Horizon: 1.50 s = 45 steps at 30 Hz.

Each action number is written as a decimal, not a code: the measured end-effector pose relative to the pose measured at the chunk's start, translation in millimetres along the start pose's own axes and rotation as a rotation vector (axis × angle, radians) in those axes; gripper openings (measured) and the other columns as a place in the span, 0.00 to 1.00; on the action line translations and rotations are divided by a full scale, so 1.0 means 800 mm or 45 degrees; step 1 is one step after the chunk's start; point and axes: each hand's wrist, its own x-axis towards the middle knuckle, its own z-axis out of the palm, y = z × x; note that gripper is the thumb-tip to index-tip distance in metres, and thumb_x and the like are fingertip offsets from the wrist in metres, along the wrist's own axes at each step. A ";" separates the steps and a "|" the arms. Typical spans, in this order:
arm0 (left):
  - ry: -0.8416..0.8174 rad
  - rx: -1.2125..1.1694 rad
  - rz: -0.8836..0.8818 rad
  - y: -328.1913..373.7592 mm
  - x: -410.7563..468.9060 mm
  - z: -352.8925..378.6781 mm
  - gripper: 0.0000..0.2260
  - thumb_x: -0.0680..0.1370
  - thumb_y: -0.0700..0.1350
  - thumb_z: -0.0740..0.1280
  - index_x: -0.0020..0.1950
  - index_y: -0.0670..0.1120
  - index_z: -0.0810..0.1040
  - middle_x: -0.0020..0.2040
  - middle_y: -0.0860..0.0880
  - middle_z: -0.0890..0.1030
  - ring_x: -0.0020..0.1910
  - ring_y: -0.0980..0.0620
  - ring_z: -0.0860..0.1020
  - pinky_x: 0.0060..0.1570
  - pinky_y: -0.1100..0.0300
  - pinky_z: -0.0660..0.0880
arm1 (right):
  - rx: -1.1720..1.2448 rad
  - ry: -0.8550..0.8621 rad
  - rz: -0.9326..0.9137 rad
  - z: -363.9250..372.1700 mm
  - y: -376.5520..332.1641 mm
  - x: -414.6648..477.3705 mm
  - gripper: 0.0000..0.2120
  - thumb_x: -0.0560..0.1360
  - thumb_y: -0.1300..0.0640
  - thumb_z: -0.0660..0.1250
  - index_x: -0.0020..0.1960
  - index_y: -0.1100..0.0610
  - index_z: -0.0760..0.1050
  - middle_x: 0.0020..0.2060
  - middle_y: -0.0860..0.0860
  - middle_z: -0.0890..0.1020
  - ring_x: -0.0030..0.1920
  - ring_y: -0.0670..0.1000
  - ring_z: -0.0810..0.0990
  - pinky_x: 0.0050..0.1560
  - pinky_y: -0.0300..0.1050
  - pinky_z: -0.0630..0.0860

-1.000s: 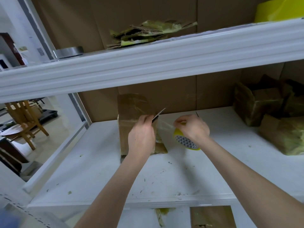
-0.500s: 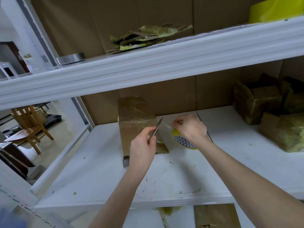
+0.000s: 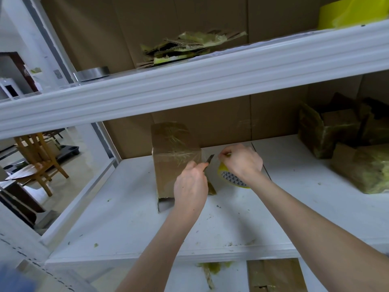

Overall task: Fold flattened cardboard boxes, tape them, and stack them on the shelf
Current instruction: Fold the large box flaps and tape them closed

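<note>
Head view: your L hand (image 3: 190,186) grips small blade (image 3: 209,159), tip angled up into gap btw box and roll, prob lined up to cut tape. Your R hand (image 3: 242,163) curls round yellow tape roll (image 3: 233,180) just right of blade, likely keeping strip taut so cut goes clean. Just beyond L hand, cardboard box (image 3: 170,165) stands upright on shelf (image 3: 126,228), top already taped. Well right of R hand: other taped boxes (image 3: 366,169).

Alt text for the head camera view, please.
A person's left hand holds a dark blade between an upright, taped brown cardboard box and the yellow tape roll gripped in their right hand, over a white shelf.
</note>
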 end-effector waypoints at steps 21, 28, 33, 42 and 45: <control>-0.279 0.147 -0.002 -0.034 -0.008 0.048 0.17 0.79 0.37 0.59 0.65 0.51 0.75 0.55 0.49 0.76 0.45 0.45 0.79 0.38 0.56 0.74 | 0.337 0.050 0.076 -0.003 0.028 -0.002 0.07 0.74 0.46 0.64 0.45 0.42 0.82 0.47 0.48 0.84 0.47 0.54 0.80 0.42 0.44 0.76; -0.355 0.211 -0.006 -0.058 -0.025 0.066 0.16 0.80 0.36 0.57 0.66 0.49 0.70 0.58 0.49 0.72 0.44 0.44 0.79 0.41 0.55 0.75 | 0.140 0.076 0.091 0.000 0.034 0.000 0.10 0.76 0.45 0.61 0.50 0.41 0.81 0.49 0.49 0.83 0.48 0.55 0.80 0.41 0.42 0.73; -0.742 0.231 0.107 -0.092 -0.050 0.109 0.25 0.78 0.32 0.58 0.71 0.53 0.65 0.64 0.51 0.69 0.59 0.50 0.72 0.54 0.58 0.71 | 0.146 0.064 0.076 0.006 0.030 0.000 0.10 0.76 0.44 0.61 0.50 0.41 0.81 0.49 0.48 0.83 0.47 0.54 0.79 0.39 0.41 0.72; 0.470 0.142 0.534 -0.034 0.054 0.037 0.15 0.70 0.34 0.66 0.55 0.44 0.81 0.53 0.47 0.81 0.51 0.46 0.77 0.54 0.52 0.71 | 0.147 0.082 0.047 0.011 0.025 0.002 0.10 0.77 0.44 0.61 0.51 0.41 0.81 0.48 0.49 0.83 0.46 0.54 0.80 0.40 0.42 0.75; 0.294 0.250 0.500 -0.054 0.085 0.035 0.13 0.77 0.43 0.61 0.56 0.45 0.81 0.53 0.48 0.83 0.52 0.47 0.81 0.63 0.46 0.70 | 0.121 0.098 0.031 0.005 0.025 0.002 0.10 0.77 0.44 0.61 0.51 0.42 0.81 0.49 0.49 0.83 0.46 0.54 0.79 0.39 0.41 0.69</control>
